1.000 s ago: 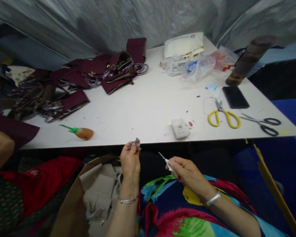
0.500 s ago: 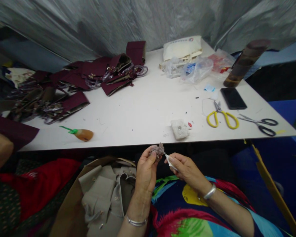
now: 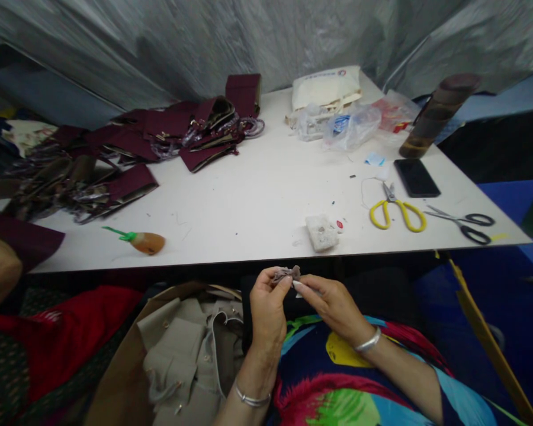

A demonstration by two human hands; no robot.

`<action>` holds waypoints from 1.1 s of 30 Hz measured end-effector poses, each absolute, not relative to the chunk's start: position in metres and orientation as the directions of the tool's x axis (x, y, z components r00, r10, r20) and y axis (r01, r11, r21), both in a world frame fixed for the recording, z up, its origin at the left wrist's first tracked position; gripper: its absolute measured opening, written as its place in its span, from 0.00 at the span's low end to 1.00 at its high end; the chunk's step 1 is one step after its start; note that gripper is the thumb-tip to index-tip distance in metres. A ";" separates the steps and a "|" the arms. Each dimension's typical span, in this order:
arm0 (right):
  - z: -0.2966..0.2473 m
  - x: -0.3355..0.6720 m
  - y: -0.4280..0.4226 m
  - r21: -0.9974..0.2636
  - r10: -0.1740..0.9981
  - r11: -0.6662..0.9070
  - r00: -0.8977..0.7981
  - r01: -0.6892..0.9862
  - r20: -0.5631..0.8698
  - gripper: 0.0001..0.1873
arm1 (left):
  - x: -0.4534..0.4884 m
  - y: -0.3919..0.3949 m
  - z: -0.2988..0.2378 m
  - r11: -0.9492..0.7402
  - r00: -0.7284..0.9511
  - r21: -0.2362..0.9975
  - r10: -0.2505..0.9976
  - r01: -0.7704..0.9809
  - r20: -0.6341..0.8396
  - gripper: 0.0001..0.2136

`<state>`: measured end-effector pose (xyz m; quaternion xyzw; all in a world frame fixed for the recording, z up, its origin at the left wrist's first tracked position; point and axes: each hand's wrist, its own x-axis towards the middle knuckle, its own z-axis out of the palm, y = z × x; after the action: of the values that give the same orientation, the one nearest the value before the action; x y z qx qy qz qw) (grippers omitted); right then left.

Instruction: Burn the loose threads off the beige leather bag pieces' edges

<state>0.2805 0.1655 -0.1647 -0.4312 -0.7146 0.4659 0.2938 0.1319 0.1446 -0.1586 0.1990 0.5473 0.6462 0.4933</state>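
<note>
My left hand point(image 3: 269, 305) is closed on a small crumpled greyish-brown cloth point(image 3: 286, 273), held just off the table's front edge. My right hand point(image 3: 335, 302) meets it from the other side, its fingers pinching a small white pointed piece point(image 3: 298, 287). Most of that piece is hidden by the fingers, and its exact kind does not show. The fingertips of both hands come together at the cloth. On the table beyond them lies a whitish block point(image 3: 322, 233) with a worn, dirty surface.
Yellow-handled snips point(image 3: 397, 210), black-handled scissors point(image 3: 466, 223), a phone point(image 3: 417, 177) and a brown bottle point(image 3: 439, 115) are on the right. Maroon bags point(image 3: 169, 127) and an orange squeeze bottle point(image 3: 147, 242) lie left. Below, a carton holds beige bags point(image 3: 177, 349). Another person's arm point(image 3: 0, 272) shows left.
My right hand has moved left against the cloth, and its fingers now cover most of the white piece. The cloth sits a little lower, and the whole view has shifted slightly.
</note>
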 end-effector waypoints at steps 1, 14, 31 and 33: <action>-0.164 0.281 0.166 -0.844 0.889 0.289 -0.453 0.451 0.063 0.18 | 0.133 0.146 -0.161 0.073 -0.470 0.925 0.845 -0.372 -0.255 0.11; -0.152 0.275 0.162 -0.187 0.766 0.632 -0.570 0.752 0.297 0.15 | 0.123 0.154 -0.156 0.080 -0.520 0.853 0.762 -0.516 -0.386 0.20; -0.157 0.292 0.160 -0.239 0.784 0.586 -0.468 0.774 0.408 0.17 | 0.081 0.158 -0.145 -0.022 -0.550 0.856 0.775 -0.516 -0.311 0.19; -0.158 0.293 0.161 -0.323 0.806 0.574 -0.448 0.752 0.388 0.17 | 0.088 0.156 -0.148 0.015 -0.509 0.850 0.796 -0.526 -0.329 0.20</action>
<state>0.2931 0.1608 -0.1579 -0.4586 -0.8494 0.0519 0.2562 0.0876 0.1563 -0.1478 0.1277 0.5275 0.6900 0.4789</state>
